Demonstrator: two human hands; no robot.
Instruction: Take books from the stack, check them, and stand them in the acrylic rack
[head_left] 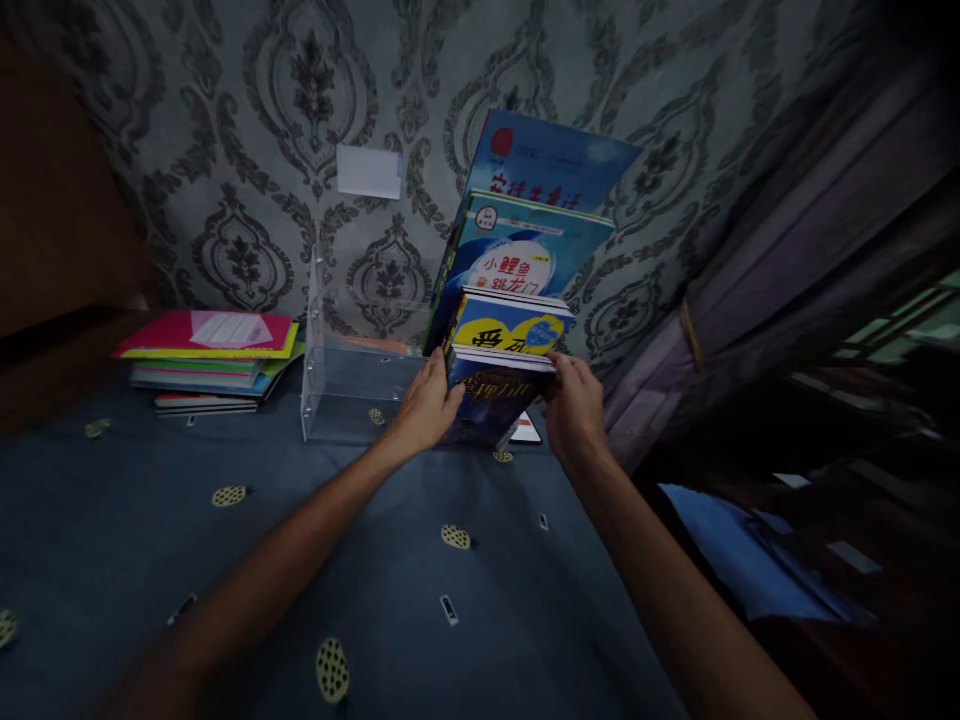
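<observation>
A row of upright books stands in tiers at the right end of a clear acrylic rack [352, 385]. The front one is a dark blue book [487, 395] with gold lettering. My left hand [427, 405] grips its left edge, thumb on the cover and fingers behind. On the other side, my right hand [576, 405] is closed on the upper right corner. Just behind is a blue and yellow book [510, 330], then a teal book [536, 235]. A taller blue book [555, 150] leans at the back near the wall.
Left of the rack, a stack of books and folders [210, 345] lies flat, pink on top. A blue patterned cloth [360, 560] covers the surface. A white card [369, 171] is on the wallpaper. A purple curtain [720, 290] hangs at right, above a light blue item [742, 550].
</observation>
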